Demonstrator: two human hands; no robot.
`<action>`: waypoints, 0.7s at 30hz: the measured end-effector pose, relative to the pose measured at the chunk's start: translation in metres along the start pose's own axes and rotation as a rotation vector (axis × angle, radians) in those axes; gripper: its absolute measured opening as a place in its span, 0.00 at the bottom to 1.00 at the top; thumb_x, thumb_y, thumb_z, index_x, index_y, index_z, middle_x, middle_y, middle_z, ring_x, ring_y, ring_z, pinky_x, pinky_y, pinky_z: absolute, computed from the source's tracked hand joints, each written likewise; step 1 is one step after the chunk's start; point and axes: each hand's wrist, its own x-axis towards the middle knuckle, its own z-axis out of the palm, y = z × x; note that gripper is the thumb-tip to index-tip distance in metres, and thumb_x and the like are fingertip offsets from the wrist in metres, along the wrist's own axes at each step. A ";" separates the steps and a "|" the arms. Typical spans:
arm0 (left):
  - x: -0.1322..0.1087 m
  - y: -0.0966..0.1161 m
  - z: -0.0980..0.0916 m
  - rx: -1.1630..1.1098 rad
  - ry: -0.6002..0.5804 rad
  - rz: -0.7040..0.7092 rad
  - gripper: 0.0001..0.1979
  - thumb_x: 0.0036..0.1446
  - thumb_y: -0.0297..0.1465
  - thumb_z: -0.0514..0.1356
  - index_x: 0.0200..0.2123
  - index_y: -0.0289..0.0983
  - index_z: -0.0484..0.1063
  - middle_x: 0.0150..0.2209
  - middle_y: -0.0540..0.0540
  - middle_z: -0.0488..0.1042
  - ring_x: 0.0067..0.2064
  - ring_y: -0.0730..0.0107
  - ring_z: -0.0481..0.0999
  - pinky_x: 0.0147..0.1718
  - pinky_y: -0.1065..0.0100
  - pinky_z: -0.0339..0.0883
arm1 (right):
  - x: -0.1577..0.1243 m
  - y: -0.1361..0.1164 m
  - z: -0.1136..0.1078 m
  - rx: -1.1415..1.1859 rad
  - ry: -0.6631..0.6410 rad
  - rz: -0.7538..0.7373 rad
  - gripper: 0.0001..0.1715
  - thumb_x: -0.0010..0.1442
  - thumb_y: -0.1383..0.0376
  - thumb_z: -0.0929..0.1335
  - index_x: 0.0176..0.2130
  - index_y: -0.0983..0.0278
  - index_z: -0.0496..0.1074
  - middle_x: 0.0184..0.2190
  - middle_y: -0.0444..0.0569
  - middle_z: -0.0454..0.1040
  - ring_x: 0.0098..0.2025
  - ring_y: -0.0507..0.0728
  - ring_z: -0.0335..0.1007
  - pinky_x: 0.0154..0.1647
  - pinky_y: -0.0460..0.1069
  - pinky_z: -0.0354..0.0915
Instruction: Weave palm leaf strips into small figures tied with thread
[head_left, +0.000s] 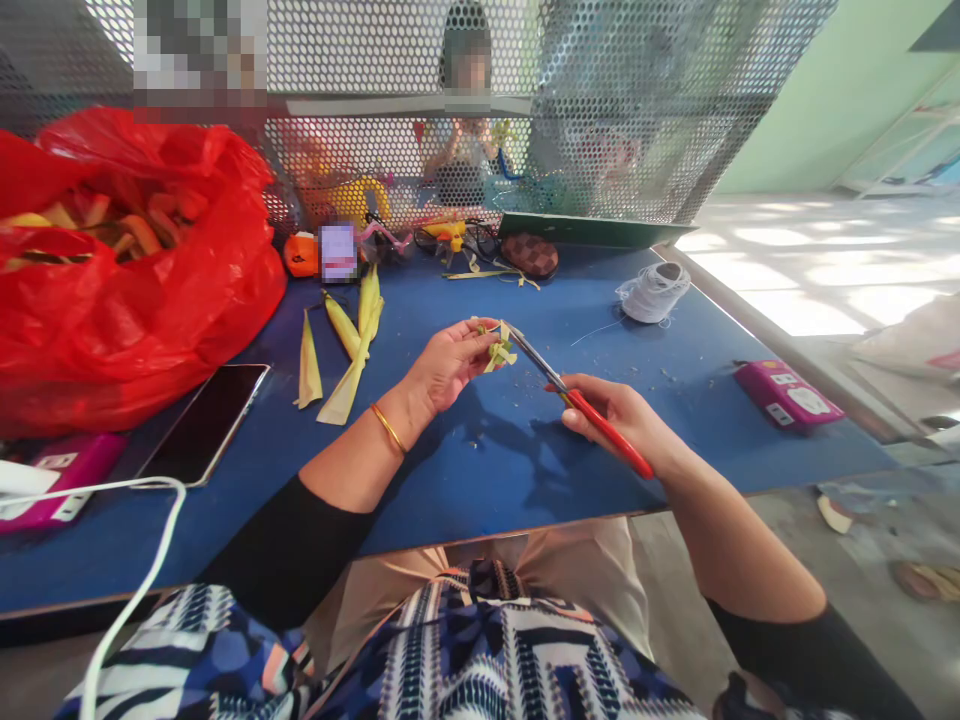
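Over the middle of the blue table, my left hand (448, 362) pinches a small bunch of folded, pale green and yellow leaf strips (501, 350). My right hand (611, 415) is closed round the red handles of a pair of scissors (538, 362). The blades point up and to the left, with their tips at the leaf piece; whether they are cutting into it I cannot tell. Several loose yellow-green leaf strips (352, 370), which look like corn husk, lie left of my left hand.
A large red plastic bag (225, 290) of leafy scraps fills the left, by a phone (206, 425) and white cable (161, 560). At right are a spool of white thread (654, 292) and a purple packet (787, 395). A perforated metal screen (360, 60) backs the table (465, 490); someone sits beyond.
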 end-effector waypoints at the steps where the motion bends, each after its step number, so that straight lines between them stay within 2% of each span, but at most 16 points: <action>1: 0.000 0.000 0.000 0.001 -0.003 0.002 0.10 0.50 0.20 0.67 0.35 0.33 0.71 0.28 0.52 0.76 0.27 0.78 0.76 0.32 0.71 0.71 | 0.000 0.000 0.000 -0.011 -0.003 0.001 0.32 0.51 0.43 0.70 0.42 0.67 0.73 0.22 0.39 0.58 0.25 0.49 0.51 0.24 0.46 0.52; 4: 0.000 0.000 0.000 0.005 -0.005 0.000 0.10 0.50 0.19 0.67 0.34 0.33 0.71 0.29 0.51 0.76 0.27 0.78 0.76 0.32 0.71 0.71 | 0.001 0.000 0.000 -0.041 -0.012 0.004 0.31 0.51 0.42 0.69 0.39 0.67 0.74 0.22 0.39 0.56 0.25 0.49 0.49 0.24 0.46 0.51; 11: 0.001 -0.002 -0.002 0.024 -0.017 -0.030 0.09 0.51 0.20 0.66 0.35 0.33 0.71 0.30 0.50 0.77 0.27 0.78 0.75 0.33 0.70 0.72 | 0.004 0.001 0.002 -0.036 0.007 0.035 0.33 0.52 0.41 0.68 0.40 0.66 0.75 0.22 0.40 0.59 0.24 0.49 0.50 0.24 0.46 0.51; 14: 0.002 -0.003 -0.003 0.023 -0.017 -0.030 0.10 0.50 0.20 0.67 0.35 0.33 0.71 0.31 0.49 0.78 0.27 0.78 0.76 0.34 0.70 0.72 | 0.005 0.003 0.003 -0.025 0.010 0.032 0.33 0.52 0.40 0.68 0.37 0.66 0.76 0.21 0.41 0.60 0.24 0.49 0.50 0.24 0.47 0.51; 18: 0.002 -0.003 -0.003 0.019 -0.013 -0.033 0.09 0.51 0.20 0.66 0.35 0.33 0.71 0.31 0.49 0.78 0.27 0.78 0.75 0.34 0.69 0.72 | 0.007 0.005 0.005 -0.025 0.040 0.036 0.31 0.49 0.40 0.69 0.32 0.66 0.76 0.22 0.41 0.59 0.25 0.50 0.50 0.25 0.47 0.51; 21: 0.002 -0.003 -0.002 0.031 0.000 -0.033 0.09 0.51 0.19 0.66 0.35 0.33 0.71 0.29 0.50 0.77 0.26 0.78 0.75 0.33 0.70 0.72 | 0.008 0.006 0.007 -0.030 0.080 0.030 0.32 0.47 0.39 0.70 0.32 0.66 0.77 0.21 0.41 0.59 0.25 0.50 0.50 0.25 0.47 0.52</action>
